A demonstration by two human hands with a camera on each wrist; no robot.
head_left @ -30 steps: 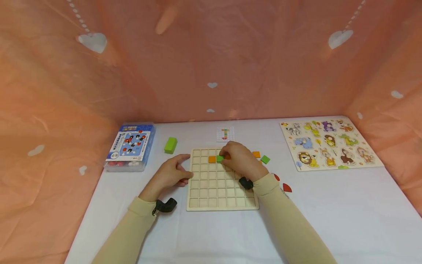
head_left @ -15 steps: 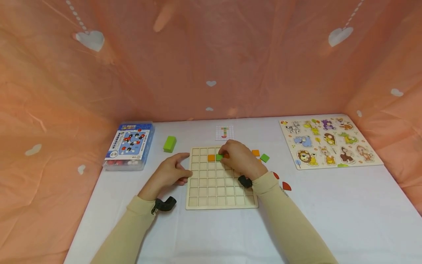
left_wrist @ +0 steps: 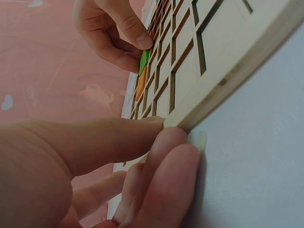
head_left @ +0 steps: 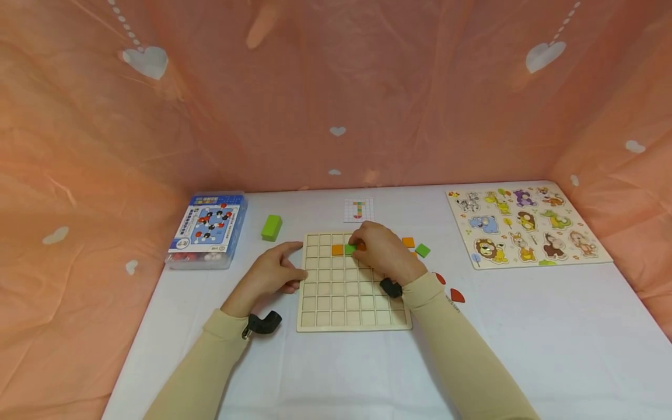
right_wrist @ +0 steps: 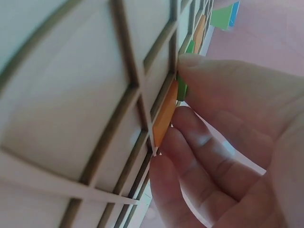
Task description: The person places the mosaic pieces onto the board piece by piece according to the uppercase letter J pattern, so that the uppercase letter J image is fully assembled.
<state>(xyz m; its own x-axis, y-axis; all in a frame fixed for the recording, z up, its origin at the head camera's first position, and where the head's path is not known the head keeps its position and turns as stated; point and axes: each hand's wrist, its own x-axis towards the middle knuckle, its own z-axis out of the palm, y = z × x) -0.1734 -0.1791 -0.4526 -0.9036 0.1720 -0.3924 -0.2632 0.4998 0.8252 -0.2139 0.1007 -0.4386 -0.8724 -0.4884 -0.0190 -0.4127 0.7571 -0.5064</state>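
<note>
A square wooden grid board lies flat on the table. My left hand holds its left edge, the thumb at the rim and curled fingers against the side, as the left wrist view shows. An orange square tile and a green square tile sit side by side in the board's second row. Just right of them, my right hand has its thumb and fingertips around another orange tile, partly hidden in the head view. The right thumb also comes close to the green tile in the right wrist view.
A pattern card lies behind the board. Loose orange and green tiles and red quarter-round pieces lie to the right. Farther out are an animal puzzle, a green block and a molecule-model box.
Both hands stay nearly where they were, the left at the board's edge and the right at the tiles. The head view shifts slightly.
</note>
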